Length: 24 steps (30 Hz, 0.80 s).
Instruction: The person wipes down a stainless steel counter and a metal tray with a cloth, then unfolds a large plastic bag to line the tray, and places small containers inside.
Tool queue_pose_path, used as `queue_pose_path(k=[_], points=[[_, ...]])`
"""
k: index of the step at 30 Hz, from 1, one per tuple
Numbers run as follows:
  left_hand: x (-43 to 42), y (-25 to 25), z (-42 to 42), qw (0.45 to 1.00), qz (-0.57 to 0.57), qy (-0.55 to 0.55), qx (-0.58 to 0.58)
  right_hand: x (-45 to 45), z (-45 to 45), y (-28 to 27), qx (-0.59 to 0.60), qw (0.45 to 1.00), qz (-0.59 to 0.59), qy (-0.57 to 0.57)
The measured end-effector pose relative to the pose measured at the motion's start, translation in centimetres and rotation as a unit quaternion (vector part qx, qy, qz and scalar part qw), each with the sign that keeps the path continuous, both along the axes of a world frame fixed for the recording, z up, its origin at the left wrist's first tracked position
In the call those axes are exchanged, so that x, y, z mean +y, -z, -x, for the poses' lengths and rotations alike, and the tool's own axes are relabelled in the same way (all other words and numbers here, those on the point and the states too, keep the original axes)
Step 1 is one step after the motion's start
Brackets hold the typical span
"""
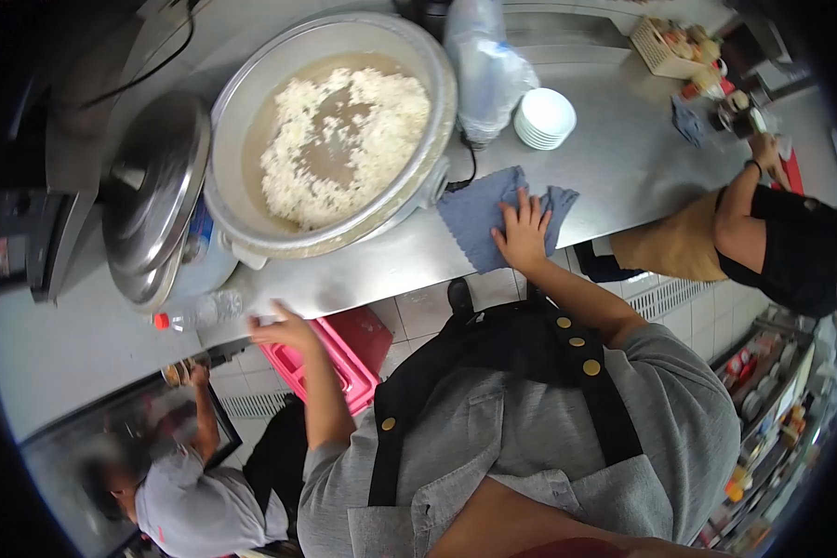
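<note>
The right hand (523,231) lies flat on the cloth (470,219) on the tabletop (623,158), grip released. The left hand (284,330), its grip also loose, is near the bottle (216,310).

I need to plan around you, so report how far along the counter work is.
Done, it seems: the small bowls are stacked, and the metal lid is beside the open rice pot. In hand: the right hand rests on a blue cloth on the counter; the left hand looks empty. Left: the cloth is not put away; how much is wiped, I cannot tell.
</note>
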<state>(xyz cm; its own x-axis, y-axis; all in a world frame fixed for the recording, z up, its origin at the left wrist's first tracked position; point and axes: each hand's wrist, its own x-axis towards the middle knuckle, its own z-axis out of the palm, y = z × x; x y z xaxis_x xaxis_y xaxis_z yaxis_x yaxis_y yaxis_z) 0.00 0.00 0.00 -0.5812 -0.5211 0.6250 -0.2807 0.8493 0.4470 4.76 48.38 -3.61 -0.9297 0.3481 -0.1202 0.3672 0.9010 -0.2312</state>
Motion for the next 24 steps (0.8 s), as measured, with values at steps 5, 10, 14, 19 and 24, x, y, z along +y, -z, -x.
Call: queue_pose_path(k=[5,10,14,19,24], points=[[23.6,1.5,-4.6,0.824,-0.182,0.517,-0.146,5.0,-1.6,-2.1,-0.008,0.962,0.174,-0.209],[40.1,2.2,-4.8,0.806,-0.086,0.499,-0.305,10.8,0.6,-3.9,0.234,0.925,0.295,0.048],[48.4,2.9,-2.9,0.855,-0.026,0.287,-0.431,16.5,7.3,-4.8,0.246,0.786,0.531,0.202],[48.0,7.7,3.0,0.919,0.005,0.273,-0.283,20.2,8.4,-8.0,0.224,0.935,0.274,0.02],[49.3,4.6,2.8,0.917,-0.085,0.33,-0.206,23.1,14.0,-7.7,0.176,0.935,0.308,0.028]])
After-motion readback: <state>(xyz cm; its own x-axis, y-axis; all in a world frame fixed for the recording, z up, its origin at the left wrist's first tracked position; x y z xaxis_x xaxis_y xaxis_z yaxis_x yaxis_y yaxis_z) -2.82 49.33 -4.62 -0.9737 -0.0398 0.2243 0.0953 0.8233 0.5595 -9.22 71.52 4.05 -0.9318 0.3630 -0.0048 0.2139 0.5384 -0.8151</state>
